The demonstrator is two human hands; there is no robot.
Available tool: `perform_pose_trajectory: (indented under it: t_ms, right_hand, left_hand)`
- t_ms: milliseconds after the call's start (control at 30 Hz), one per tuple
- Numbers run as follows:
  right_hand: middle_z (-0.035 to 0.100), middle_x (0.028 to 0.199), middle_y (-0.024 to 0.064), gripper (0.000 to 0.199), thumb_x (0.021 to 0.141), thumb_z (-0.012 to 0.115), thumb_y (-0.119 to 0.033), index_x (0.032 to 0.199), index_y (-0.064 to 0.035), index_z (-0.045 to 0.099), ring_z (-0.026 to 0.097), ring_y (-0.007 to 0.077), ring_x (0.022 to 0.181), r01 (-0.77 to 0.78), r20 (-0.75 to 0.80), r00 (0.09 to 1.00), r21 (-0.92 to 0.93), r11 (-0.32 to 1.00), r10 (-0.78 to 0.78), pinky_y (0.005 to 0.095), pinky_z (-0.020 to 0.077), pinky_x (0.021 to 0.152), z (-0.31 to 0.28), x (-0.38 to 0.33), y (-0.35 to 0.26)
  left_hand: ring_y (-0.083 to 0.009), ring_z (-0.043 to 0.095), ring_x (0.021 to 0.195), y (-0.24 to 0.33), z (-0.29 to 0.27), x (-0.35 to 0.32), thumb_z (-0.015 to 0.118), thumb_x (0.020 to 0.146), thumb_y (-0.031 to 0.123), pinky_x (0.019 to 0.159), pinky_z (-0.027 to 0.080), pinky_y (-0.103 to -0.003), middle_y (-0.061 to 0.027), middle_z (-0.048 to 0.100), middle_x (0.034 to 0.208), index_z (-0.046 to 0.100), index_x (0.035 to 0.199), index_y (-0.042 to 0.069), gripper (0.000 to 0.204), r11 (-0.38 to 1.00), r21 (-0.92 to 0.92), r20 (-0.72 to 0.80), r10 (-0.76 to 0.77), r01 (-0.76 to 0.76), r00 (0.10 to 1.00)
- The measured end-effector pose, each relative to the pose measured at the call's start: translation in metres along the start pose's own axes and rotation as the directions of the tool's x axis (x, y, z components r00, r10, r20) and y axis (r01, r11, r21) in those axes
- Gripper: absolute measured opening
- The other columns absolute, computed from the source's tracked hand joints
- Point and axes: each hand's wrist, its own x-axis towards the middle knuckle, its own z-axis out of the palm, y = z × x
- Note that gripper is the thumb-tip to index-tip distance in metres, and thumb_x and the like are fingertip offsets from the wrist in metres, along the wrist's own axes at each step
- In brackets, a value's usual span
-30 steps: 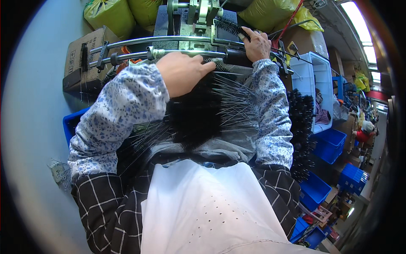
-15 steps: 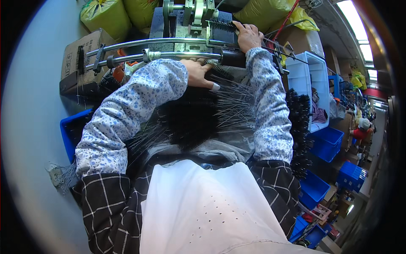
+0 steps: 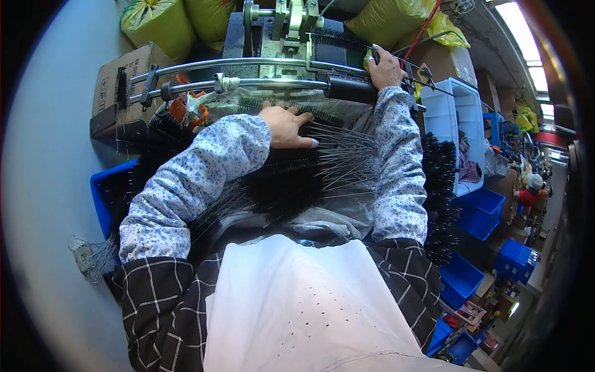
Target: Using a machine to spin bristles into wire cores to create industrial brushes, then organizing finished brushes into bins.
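A crumpled grey sheet (image 3: 334, 218) carries 1 heap of black wire-stemmed brushes (image 3: 279, 189), wires (image 3: 347, 158) fanned rightward.

Workshop: metal machine (image 3: 271, 49), piled wire brushes (image 3: 279, 186), yellow sacks (image 3: 158, 28), blue crates (image 3: 483, 214).

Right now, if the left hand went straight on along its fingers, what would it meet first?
The left hand would likely meet the black bristles right around its fingertips, then the nearer metal rail; depth is unclear, so it might pass beneath the rail.
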Motion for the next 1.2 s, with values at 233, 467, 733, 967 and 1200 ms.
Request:
perform_pose_trajectory:
  t_ms: [233,467,733,967,1200]
  right_hand:
    - [0.050,0.111,0.0074,0.038,0.077,0.051,-0.023,0.113,-0.0131,0.047,0.046,0.0223,0.104,0.039,-0.043,0.998,0.089,0.995,-0.035,0.0496,0.0290,0.084,0.011,-0.004,-0.032]
    - [0.055,0.093,0.0045,0.021,0.075,0.049,-0.019,0.093,-0.0098,0.052,0.052,0.0207,0.092,0.053,-0.040,0.998,0.030,0.998,-0.052,0.0482,0.0325,0.074,0.012,-0.020,-0.109]
    - [0.053,0.098,0.0050,0.022,0.078,0.046,-0.011,0.100,-0.0090,0.049,0.049,0.0201,0.097,0.096,0.007,0.995,0.041,0.995,-0.096,0.0446,0.0339,0.079,0.011,-0.031,-0.149]
    - [0.053,0.101,0.0085,0.028,0.077,0.048,-0.016,0.104,-0.0093,0.050,0.051,0.0250,0.096,0.114,-0.033,0.993,0.061,0.992,-0.112,0.0493,0.0348,0.078,0.009,-0.013,-0.068]
    - [0.053,0.104,0.0138,0.036,0.076,0.052,-0.029,0.107,-0.0104,0.053,0.049,0.0284,0.098,0.195,0.067,0.974,0.229,0.954,-0.215,0.0375,0.0382,0.083,0.001,0.018,0.025]
  left_hand:
    - [-0.0347,0.034,0.113,0.005,0.005,-0.003,0.038,0.073,0.059,0.091,0.024,-0.054,-0.0150,0.034,0.125,0.034,0.123,0.014,0.067,0.999,0.014,-0.063,-0.028,0.029,0.998]
    - [-0.0352,0.038,0.109,0.006,0.009,-0.001,0.038,0.075,0.057,0.091,0.027,-0.051,-0.0160,0.037,0.122,0.036,0.122,0.011,0.066,1.000,0.004,-0.104,0.026,-0.026,0.994]
    - [-0.0365,0.039,0.108,0.003,0.004,-0.003,0.038,0.075,0.057,0.092,0.028,-0.048,-0.0176,0.037,0.121,0.034,0.122,0.010,0.067,1.000,-0.011,-0.038,0.005,-0.005,0.999]
    - [-0.0356,0.033,0.114,0.001,-0.003,-0.007,0.036,0.076,0.059,0.094,0.023,-0.049,-0.0170,0.033,0.126,0.033,0.123,0.013,0.066,0.999,0.030,-0.039,0.025,-0.024,0.999]
    - [-0.0354,0.026,0.119,-0.001,-0.017,-0.021,0.034,0.078,0.058,0.096,0.018,-0.051,-0.0173,0.028,0.129,0.029,0.125,0.014,0.065,0.999,0.015,0.007,0.029,-0.029,1.000]
